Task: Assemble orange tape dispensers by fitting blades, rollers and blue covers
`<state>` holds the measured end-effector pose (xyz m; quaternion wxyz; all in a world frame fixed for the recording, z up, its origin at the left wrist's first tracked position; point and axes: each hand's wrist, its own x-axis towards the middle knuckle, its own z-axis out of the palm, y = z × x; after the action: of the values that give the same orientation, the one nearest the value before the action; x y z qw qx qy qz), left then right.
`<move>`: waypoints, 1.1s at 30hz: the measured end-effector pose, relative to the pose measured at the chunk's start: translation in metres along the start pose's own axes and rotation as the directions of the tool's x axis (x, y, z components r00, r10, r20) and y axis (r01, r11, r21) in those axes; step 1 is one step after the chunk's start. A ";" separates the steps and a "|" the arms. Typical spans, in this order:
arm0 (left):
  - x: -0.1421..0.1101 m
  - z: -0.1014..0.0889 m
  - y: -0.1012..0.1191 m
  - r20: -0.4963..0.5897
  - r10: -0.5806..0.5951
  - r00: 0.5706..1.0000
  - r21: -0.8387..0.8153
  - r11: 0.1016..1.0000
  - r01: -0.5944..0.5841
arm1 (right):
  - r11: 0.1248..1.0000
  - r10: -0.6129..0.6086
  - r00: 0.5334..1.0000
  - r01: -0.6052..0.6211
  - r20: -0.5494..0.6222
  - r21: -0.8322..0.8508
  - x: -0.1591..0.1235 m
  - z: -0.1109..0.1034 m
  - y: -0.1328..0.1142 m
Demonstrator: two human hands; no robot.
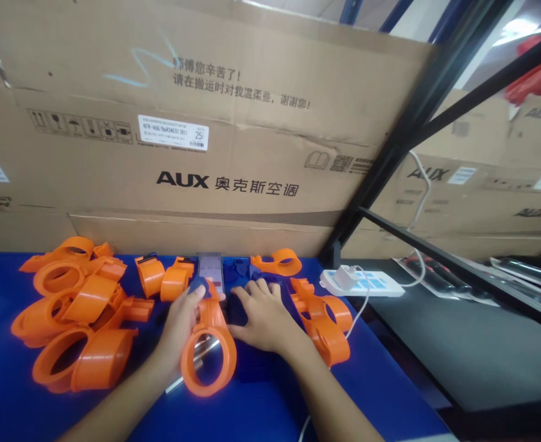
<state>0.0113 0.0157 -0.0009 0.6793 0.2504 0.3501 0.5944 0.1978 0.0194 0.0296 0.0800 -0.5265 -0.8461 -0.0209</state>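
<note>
Over the blue table (155,420), your left hand (181,325) grips the orange holder (212,317) by its neck, ring toward you; you can't tell whether your right hand (265,316), over dark blue parts (238,310), grips anything. The holder should feel light, stiff, slick; pinch the neck.

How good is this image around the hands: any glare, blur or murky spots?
Head view: the ceiling light is blown out at upper right; head view: the phone screen looks pale, its figures hard to read; head view: dark blue pieces near the right hand blend into the blue tabletop; head view: fine print on the box label is smeared.
</note>
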 end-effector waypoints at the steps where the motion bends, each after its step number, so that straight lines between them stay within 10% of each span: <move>1: 0.000 0.000 0.000 -0.002 0.009 1.000 0.000 1.000 -0.009 | 1.000 -0.005 1.000 0.005 0.003 -0.003 0.000 0.001 -0.002; 22: -0.002 0.001 -0.005 -0.009 0.030 1.000 0.013 0.999 -0.029 | 0.999 0.005 0.996 -0.009 -0.084 -0.046 0.008 0.009 -0.003; 33: -0.016 0.009 0.008 0.037 -0.065 0.997 -0.064 0.996 0.068 | 0.743 0.231 0.888 0.102 -0.397 0.661 0.011 -0.009 -0.003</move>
<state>0.0122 0.0018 0.0136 0.7125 0.2264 0.3268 0.5782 0.1912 0.0265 0.0403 0.4584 -0.4728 -0.7347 0.1627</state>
